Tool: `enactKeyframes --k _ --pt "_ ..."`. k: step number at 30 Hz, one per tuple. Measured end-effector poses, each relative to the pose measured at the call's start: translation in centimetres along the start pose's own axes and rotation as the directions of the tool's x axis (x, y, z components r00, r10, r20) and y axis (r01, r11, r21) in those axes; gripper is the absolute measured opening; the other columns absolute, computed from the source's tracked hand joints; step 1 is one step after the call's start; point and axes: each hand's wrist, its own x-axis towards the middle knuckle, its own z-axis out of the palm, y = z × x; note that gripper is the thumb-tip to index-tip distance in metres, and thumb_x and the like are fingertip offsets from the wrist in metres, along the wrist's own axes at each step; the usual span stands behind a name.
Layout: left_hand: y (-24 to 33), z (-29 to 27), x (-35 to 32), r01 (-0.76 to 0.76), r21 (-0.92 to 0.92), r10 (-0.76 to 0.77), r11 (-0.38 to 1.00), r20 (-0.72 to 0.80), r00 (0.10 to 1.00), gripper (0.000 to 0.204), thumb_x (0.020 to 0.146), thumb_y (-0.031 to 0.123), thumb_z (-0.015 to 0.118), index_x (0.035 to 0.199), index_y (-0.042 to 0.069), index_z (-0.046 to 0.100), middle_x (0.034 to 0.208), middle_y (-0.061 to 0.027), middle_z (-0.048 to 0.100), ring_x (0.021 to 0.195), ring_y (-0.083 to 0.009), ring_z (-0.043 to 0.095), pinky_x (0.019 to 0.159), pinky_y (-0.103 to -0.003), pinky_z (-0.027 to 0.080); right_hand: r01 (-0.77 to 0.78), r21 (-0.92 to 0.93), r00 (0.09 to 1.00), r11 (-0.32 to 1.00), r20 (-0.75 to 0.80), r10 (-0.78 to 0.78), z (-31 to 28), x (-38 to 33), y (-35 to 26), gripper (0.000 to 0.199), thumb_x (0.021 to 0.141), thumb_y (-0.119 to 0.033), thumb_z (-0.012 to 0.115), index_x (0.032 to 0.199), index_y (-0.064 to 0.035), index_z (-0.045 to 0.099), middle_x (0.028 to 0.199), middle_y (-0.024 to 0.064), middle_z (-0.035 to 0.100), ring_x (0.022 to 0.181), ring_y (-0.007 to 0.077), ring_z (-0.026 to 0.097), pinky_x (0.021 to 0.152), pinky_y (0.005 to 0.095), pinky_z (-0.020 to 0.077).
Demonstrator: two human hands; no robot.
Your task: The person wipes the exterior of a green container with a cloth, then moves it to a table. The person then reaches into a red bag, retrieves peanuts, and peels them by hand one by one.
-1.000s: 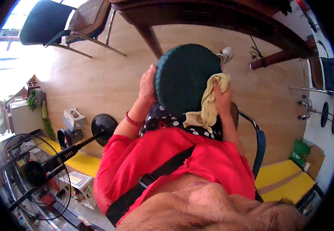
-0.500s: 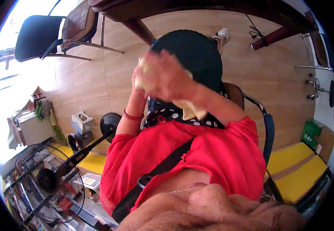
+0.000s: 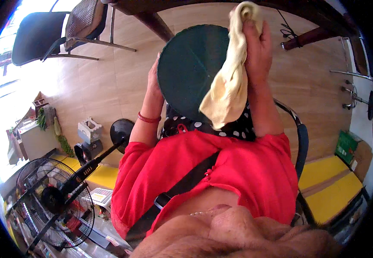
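The left hand (image 3: 154, 81) holds a round dark green plate (image 3: 193, 71) by its left rim, fingers wrapped behind it, tilted up over the lap. The right hand (image 3: 257, 47) has its fingers closed around a pale yellow cloth (image 3: 229, 86), which hangs across the plate's right side. With only one edge gripped, the plate could slip and drop to the wooden floor (image 3: 109, 81) if the cloth presses hard.

— Where's the plate (image 3: 191, 69)?
— Between the hands: left hand (image 3: 154, 81) at its left edge, right hand (image 3: 257, 47) to its right, cloth (image 3: 229, 86) draped over it.
— The fan (image 3: 53, 202)?
— Lower left, on the floor (image 3: 109, 73).
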Motion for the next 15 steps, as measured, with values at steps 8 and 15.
enactKeyframes --k 8,15 --pt "0.6 -0.6 0.3 0.064 -0.049 -0.069 0.997 -0.100 0.993 0.038 0.094 0.033 0.046 0.111 0.002 0.057 0.104 -0.0088 0.063 0.088 -0.0184 0.062 0.077 -0.032 0.051 0.699 -0.528 0.703 0.482 0.629 -0.331 -2.9 -2.4 2.7 0.068 0.073 -0.040 0.070 0.129 -0.0115 0.045 0.135 0.0233 0.033 0.126 0.0396 0.032 0.102 0.0503 0.0273" --pt "0.0 -0.7 0.9 0.100 -0.121 -0.106 0.988 -0.047 0.993 0.037 0.092 0.035 0.052 0.104 0.001 0.060 0.095 -0.0068 0.065 0.082 -0.0144 0.062 0.072 -0.030 0.052 0.808 -0.271 0.423 0.523 0.885 -0.194 -3.3 -9.8 3.0 0.055 0.069 -0.032 0.072 0.119 -0.0168 0.057 0.137 0.0204 0.034 0.129 0.0366 0.032 0.104 0.0520 0.0262"
